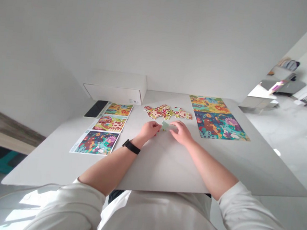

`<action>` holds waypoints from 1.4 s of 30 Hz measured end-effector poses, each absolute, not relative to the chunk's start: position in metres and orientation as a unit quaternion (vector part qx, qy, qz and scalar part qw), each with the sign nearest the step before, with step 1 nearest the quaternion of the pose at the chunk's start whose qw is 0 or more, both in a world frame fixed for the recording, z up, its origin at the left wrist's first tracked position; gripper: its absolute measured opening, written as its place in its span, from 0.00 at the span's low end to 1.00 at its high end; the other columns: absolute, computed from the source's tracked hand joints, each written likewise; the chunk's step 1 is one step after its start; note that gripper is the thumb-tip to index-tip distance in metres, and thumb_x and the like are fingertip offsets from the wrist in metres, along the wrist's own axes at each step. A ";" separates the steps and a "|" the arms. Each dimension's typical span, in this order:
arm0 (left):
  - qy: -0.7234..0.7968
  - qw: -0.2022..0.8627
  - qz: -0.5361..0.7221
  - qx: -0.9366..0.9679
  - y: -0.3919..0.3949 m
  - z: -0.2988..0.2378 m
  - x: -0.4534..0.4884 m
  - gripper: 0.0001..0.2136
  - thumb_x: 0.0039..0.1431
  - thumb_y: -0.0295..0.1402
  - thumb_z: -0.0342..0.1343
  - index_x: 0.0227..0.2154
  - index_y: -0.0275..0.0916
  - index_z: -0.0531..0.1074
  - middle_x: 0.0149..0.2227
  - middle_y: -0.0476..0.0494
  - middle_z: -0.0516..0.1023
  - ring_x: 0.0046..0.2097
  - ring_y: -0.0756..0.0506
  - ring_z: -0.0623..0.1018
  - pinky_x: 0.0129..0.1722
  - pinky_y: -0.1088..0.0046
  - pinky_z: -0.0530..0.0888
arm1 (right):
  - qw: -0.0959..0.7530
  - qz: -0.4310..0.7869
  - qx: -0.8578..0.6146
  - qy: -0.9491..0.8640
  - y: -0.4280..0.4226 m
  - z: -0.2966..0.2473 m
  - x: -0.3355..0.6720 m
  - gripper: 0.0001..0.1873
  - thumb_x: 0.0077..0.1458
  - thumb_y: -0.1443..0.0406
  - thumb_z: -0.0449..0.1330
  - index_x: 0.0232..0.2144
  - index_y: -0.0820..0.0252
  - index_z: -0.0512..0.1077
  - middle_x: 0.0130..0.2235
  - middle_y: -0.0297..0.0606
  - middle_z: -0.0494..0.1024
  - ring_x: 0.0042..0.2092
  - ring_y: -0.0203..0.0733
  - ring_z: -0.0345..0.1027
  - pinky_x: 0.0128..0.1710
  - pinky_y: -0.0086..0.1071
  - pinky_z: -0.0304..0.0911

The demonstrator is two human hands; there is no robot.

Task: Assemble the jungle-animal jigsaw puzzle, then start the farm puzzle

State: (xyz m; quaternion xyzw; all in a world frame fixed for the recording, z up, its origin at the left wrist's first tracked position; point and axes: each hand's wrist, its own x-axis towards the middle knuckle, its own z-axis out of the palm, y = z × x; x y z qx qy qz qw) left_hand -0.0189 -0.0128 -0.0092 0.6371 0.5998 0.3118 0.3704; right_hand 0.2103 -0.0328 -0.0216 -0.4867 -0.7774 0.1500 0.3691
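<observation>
A pale green jigsaw puzzle piece (165, 125) is between my hands, just in front of a loose heap of puzzle pieces (163, 111). My left hand (149, 130), with a black band on its wrist, pinches the piece at its left edge. On the other side, my right hand (181, 133) is curved with thumb and fingers apart, close to the piece's right edge, and nothing shows in its grasp. The heaped pieces are red, pink, green and cream, and several overlap.
At left lies a printed picture sheet (97, 142) with three scenes, beside a dark phone-like slab (96, 109). A white box (114, 93) stands behind them against the wall. Two colourful pictures (218, 125) lie at right on the white table (159, 167).
</observation>
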 end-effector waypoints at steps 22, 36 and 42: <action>0.477 0.042 0.145 0.866 -0.035 -0.009 -0.017 0.18 0.68 0.36 0.55 0.59 0.47 0.78 0.64 0.41 0.77 0.62 0.34 0.76 0.63 0.52 0.72 | 0.188 0.051 -0.479 -0.856 -0.041 -0.024 0.197 0.22 0.68 0.65 0.60 0.61 0.53 0.77 0.64 0.43 0.77 0.65 0.51 0.68 0.69 0.47 0.59; 0.443 0.082 0.149 0.880 -0.033 -0.017 -0.014 0.22 0.68 0.40 0.57 0.62 0.43 0.76 0.68 0.38 0.73 0.69 0.35 0.70 0.71 0.53 0.64 | 0.246 0.054 -0.503 -0.827 -0.027 -0.034 0.215 0.18 0.64 0.67 0.62 0.54 0.55 0.81 0.58 0.45 0.82 0.59 0.52 0.74 0.65 0.47 0.65; 0.441 0.083 0.119 0.886 -0.037 -0.017 -0.013 0.25 0.72 0.43 0.52 0.68 0.45 0.70 0.72 0.40 0.67 0.73 0.34 0.65 0.72 0.49 0.60 | 0.252 0.041 -0.509 -0.822 -0.027 -0.038 0.213 0.18 0.64 0.66 0.62 0.54 0.56 0.81 0.57 0.44 0.82 0.59 0.52 0.74 0.65 0.47 0.65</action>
